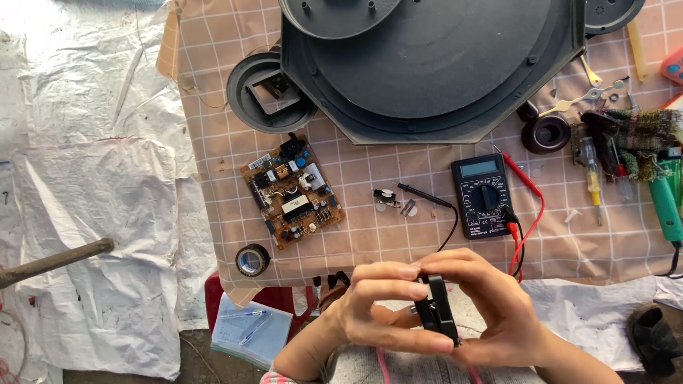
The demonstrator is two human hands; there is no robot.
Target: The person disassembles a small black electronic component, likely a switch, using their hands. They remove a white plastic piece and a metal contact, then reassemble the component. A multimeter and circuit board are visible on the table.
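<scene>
Both hands sit below the near edge of the checked beige cloth-covered tabletop [370,242], over the person's lap, with free room to either side and the white plastic sheeting [99,213] on the floor to the left. Left hand [377,309] and right hand [491,313] close together around a small black flat rectangular part [440,309], long axis roughly upright in view, tilted slightly, top end toward the tabletop. Left thumb below and fingers above pinch its left side; right fingers curl over the top and right side, pressed on it. On the tabletop near the near edge: black digital multimeter with red and black leads [485,195], well apart from the hands; brown circuit board with components [292,190] left of centre; roll of black tape [252,259] at the near-left corner. Large dark grey round appliance base [434,64] fills the far edge. Green-handled soldering iron [665,203] at the right edge.
</scene>
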